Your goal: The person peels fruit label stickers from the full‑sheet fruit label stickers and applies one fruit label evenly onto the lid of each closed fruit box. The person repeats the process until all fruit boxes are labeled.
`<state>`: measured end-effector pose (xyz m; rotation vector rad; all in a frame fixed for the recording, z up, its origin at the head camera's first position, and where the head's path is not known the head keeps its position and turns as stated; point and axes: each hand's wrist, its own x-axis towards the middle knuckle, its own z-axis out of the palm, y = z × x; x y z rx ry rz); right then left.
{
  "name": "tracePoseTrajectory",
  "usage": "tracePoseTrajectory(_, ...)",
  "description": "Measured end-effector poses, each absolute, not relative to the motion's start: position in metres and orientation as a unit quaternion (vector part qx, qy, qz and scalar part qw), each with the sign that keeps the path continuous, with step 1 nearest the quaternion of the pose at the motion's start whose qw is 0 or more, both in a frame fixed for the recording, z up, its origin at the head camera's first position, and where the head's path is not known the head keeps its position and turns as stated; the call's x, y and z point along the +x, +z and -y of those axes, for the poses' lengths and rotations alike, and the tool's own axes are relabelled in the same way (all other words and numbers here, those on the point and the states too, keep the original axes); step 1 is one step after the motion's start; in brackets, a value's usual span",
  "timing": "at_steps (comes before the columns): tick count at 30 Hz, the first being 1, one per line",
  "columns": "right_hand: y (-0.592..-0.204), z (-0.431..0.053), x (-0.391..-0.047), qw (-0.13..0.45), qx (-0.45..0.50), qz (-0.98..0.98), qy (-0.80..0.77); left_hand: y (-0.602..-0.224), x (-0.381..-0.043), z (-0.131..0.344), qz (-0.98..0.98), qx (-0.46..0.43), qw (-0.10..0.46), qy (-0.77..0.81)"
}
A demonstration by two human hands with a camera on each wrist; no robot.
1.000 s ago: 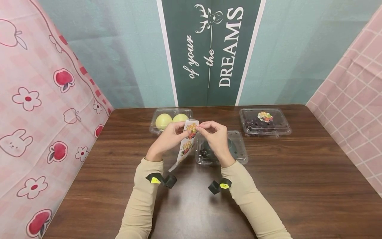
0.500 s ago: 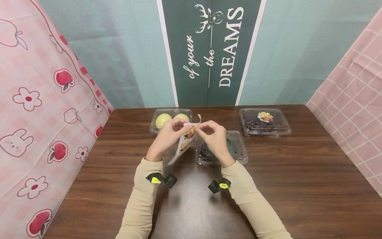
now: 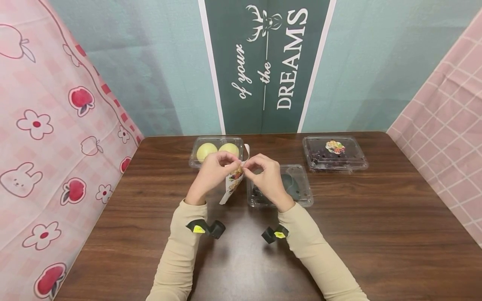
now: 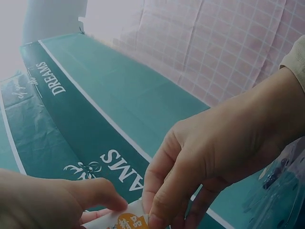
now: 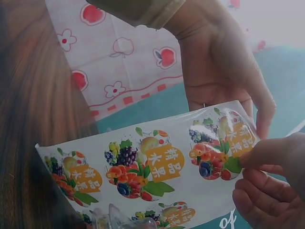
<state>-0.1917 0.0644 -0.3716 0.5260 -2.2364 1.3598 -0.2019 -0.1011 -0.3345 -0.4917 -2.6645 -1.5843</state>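
Between both hands, above the table, hangs a white sheet of fruit stickers [image 3: 230, 190], its upper edge bent back behind the fingers. My left hand [image 3: 210, 173] pinches the sheet near its top between thumb and fingers. The thumb and forefinger of my right hand [image 3: 268, 177] pinch at the edge of one fruit sticker [image 5: 214, 157], right beside the left fingertips. The right wrist view shows the printed face with several round fruit pictures and orange labels. Partly under my right hand stands a clear plastic box [image 3: 306, 194] with dark contents.
At the back left, a clear box [image 3: 193, 161] holds two pale yellow-green round fruits [image 3: 206, 151]. A closed clear box [image 3: 355, 161] of dark fruit stands at the back right, a fruit sticker [image 3: 334, 147] on its lid. Fabric curtains border the wooden table [image 3: 376, 234].
The sheet, flatter a second ago, has bent over at the top, with a strip curling up behind the fingers. My right hand has shifted slightly left, closer to the left fingertips.
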Motion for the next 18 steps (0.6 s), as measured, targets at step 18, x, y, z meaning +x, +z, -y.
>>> tracePoseTrajectory(18, -0.3749, -0.0646, -0.1926, 0.242, 0.234, 0.806, 0.486, -0.3374, -0.2049, 0.0999, 0.824, -0.132, 0.032, -0.549)
